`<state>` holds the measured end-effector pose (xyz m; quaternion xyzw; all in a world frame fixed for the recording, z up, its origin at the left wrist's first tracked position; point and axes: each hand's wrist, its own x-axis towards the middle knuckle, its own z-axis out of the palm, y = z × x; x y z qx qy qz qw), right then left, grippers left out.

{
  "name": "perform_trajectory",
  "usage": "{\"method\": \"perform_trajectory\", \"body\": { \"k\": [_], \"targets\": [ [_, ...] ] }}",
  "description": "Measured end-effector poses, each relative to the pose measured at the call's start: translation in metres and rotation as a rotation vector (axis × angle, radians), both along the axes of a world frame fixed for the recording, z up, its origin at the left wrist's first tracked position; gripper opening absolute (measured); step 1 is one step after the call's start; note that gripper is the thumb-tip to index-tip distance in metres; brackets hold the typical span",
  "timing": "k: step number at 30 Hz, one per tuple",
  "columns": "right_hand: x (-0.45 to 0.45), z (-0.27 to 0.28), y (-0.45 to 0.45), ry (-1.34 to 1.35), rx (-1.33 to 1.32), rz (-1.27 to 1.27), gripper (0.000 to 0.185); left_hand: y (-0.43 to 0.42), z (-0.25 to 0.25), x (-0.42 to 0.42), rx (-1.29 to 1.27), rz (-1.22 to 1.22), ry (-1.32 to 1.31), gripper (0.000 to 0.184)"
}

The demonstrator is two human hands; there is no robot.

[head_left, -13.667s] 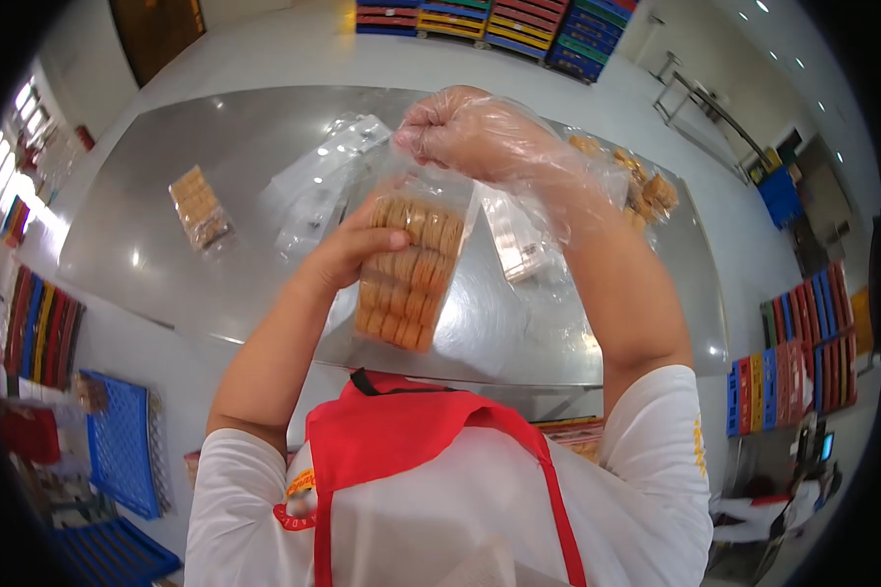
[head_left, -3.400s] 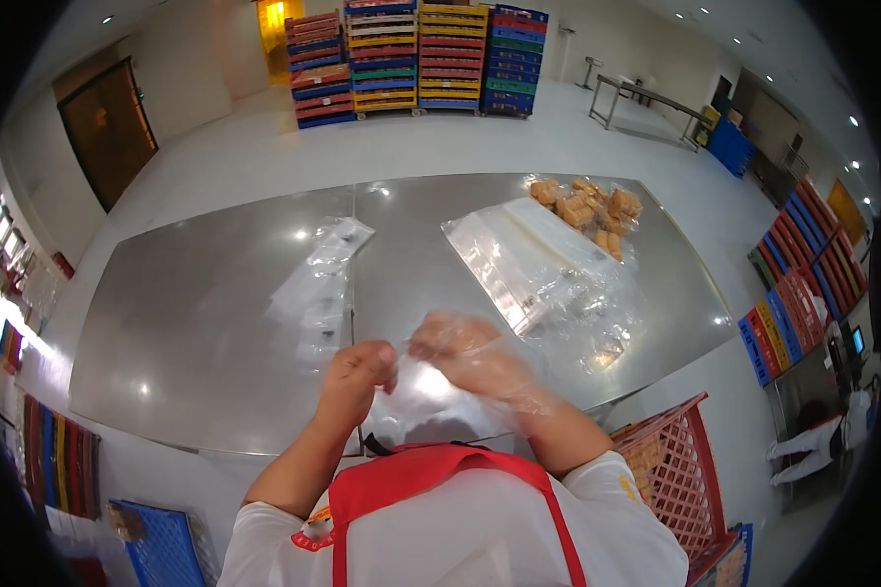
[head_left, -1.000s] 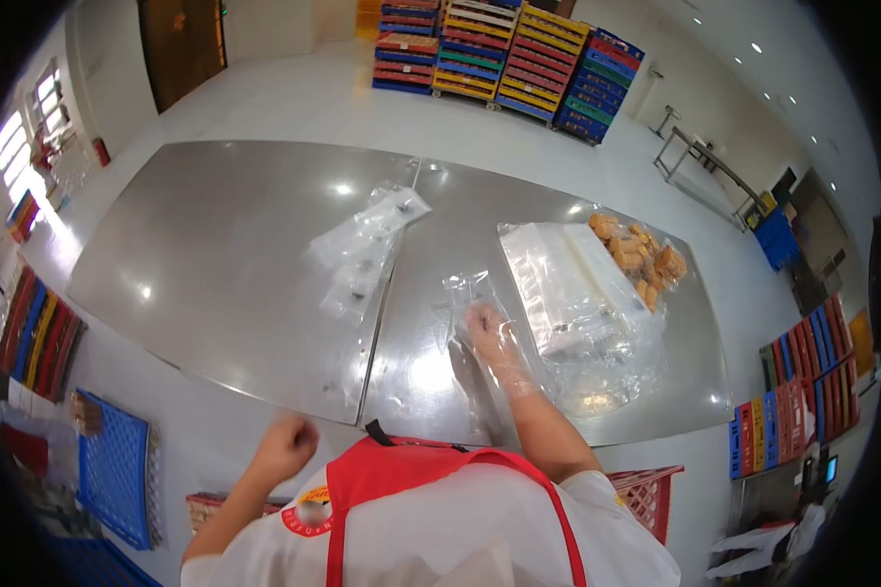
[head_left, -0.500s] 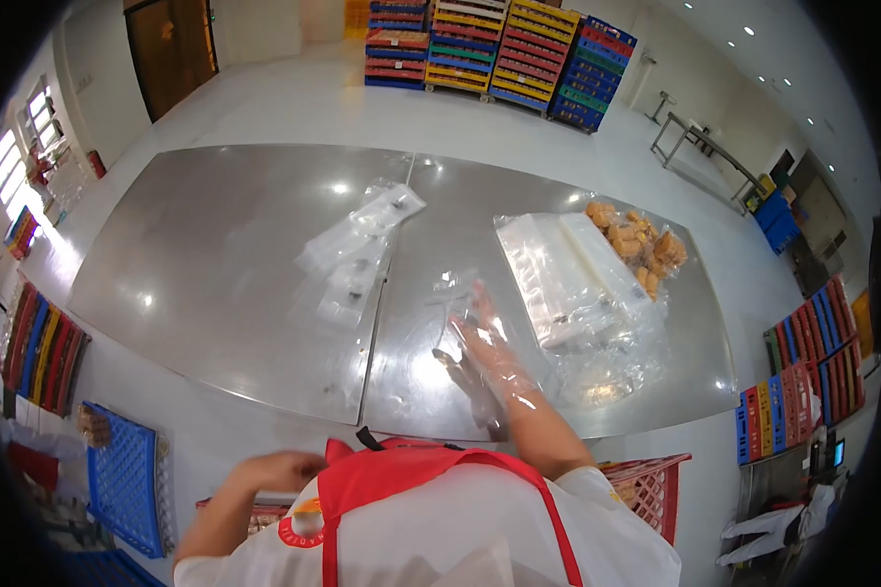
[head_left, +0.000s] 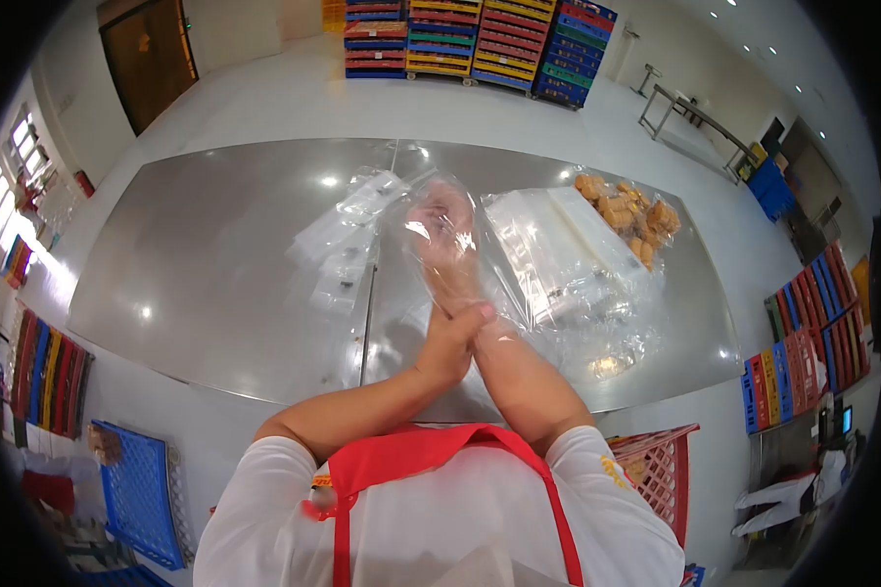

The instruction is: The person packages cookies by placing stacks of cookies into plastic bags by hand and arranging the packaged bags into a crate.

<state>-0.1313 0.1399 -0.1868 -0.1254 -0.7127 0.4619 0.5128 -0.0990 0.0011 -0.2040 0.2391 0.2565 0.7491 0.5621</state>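
A clear plastic bag [head_left: 500, 281] is drawn over my right hand [head_left: 440, 217] and reaches back past the wrist. That hand is raised above the steel table with its back up. Glare and creases in the plastic blur its fingers, so whether they are curled or stretched does not show. My left hand [head_left: 452, 342] is closed around the right wrist from the left side, gripping the bag near its mouth. A stack of flat clear bags [head_left: 553, 245] lies to the right of my right hand. More loose clear bags [head_left: 338, 240] lie to its left.
The steel table [head_left: 206, 264] has a seam near the middle. A bag of brown bread-like pieces [head_left: 622, 215] lies at its right. Crate stacks [head_left: 524, 44] stand behind. A red crate [head_left: 661, 470] and a blue crate [head_left: 142, 489] flank me. Another person [head_left: 788, 499] is at far right.
My right hand has risen from the table and moved forward and left, inside the clear bag. The left hand has come from beside my body to the right wrist.
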Motion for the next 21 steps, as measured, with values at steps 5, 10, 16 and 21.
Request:
{"method": "perform_trajectory", "body": {
  "k": [5,10,16,21],
  "targets": [
    [0.028,0.064,-0.024,-0.013,-0.015,-0.149,0.071,0.008,-0.007,-0.001,0.129,-0.135,-0.007,0.071],
    [0.083,0.062,-0.046,-0.636,-0.085,0.108,0.087,0.023,0.011,-0.114,-0.164,0.152,0.145,0.051],
    [0.124,0.020,-0.081,-0.513,0.132,0.169,0.090,-0.008,-0.007,-0.138,-0.243,0.126,0.526,0.015],
    [0.158,0.014,-0.087,-0.517,-0.054,0.314,0.093,-0.014,-0.018,-0.124,-0.307,0.043,0.315,0.014]
  ]
}}
